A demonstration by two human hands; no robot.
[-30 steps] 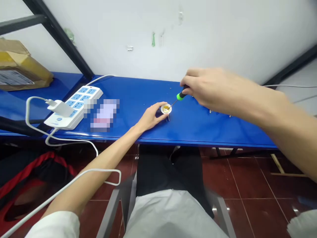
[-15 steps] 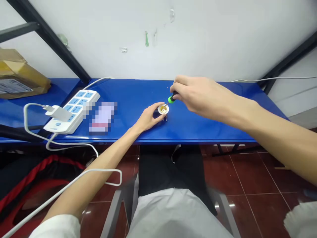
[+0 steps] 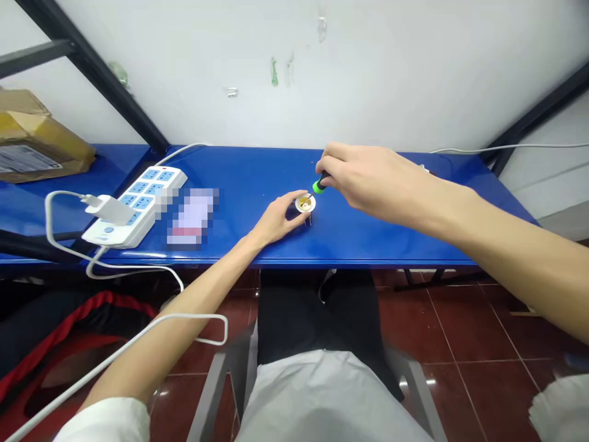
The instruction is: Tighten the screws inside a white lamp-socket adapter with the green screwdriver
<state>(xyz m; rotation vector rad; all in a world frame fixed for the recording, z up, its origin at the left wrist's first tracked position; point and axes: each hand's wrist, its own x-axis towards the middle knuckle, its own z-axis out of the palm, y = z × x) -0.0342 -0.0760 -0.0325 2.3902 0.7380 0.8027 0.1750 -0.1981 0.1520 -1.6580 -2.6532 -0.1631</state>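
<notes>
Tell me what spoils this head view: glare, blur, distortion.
In the head view, a pixelated patch covers part of the blue table; glare lies on the red floor tiles; the wide lens bows the table's front edge; the right hand and green-handled screwdriver look sharp.

my left hand (image 3: 276, 224) lies palm down with its fingers curved forward, and my left forearm (image 3: 197, 304) slants up from the lower left. my right hand (image 3: 368, 181) reaches in from the right, its fingertips (image 3: 329, 153) pinched together, with my right forearm (image 3: 515, 252) stretched across behind it.
</notes>
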